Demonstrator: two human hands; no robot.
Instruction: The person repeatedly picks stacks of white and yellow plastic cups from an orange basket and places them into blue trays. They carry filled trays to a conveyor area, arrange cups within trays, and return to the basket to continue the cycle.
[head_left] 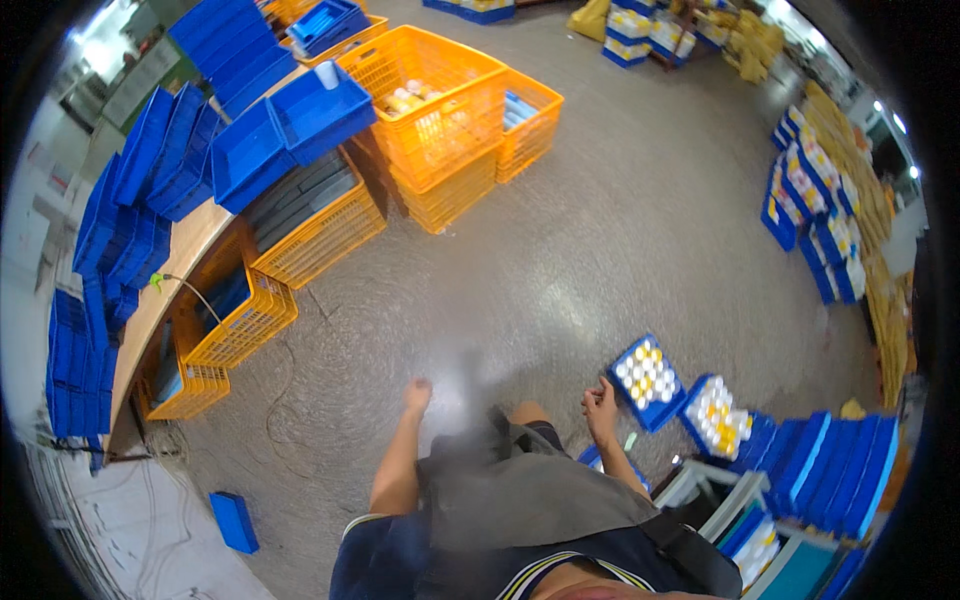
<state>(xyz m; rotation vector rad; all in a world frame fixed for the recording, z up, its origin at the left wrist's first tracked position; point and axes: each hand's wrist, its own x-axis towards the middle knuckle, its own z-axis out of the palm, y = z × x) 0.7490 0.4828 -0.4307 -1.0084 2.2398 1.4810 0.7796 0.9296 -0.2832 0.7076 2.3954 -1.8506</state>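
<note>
My left hand (418,394) hangs over the grey floor in front of my body, its fingers curled in; nothing shows in it. My right hand (600,408) is beside a blue tray (656,416) on the floor, with its fingers loosely bent and apart and nothing seen between them. That tray holds several white and yellow round-topped pieces (645,373), too small to name. Just right of it, another blue tray (692,413) is filled with similar white and yellow pieces (718,415).
Stacked blue trays (830,470) and a grey metal frame (735,515) stand at lower right. Along the left runs a wooden table (190,245) with blue trays; orange crates (440,110) stand beside and under it. A cable (275,400) and a lone blue tray (234,522) lie lower left.
</note>
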